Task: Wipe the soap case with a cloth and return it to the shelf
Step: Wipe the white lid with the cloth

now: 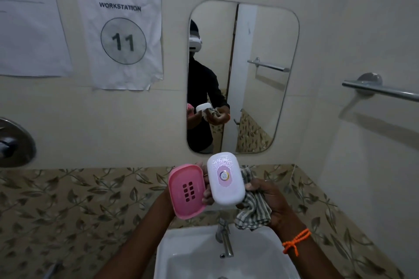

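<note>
Just below the middle of the frame the soap case is held open above the sink (181, 263): its pink tray (186, 190) with a block of drain slots on the left, its white lid (225, 179) beside it on the right. The left hand (205, 190), mostly hidden behind the two parts, grips them with fingertips curled over the lid's left edge, while the right hand (271, 203) is closed around a striped cloth (254, 207) pressed to the lid's right side. A tap (225, 241) stands under the hands, a mirror (256, 56) hangs above them, and a workstation sign (121, 31) is taped at upper left.
</note>
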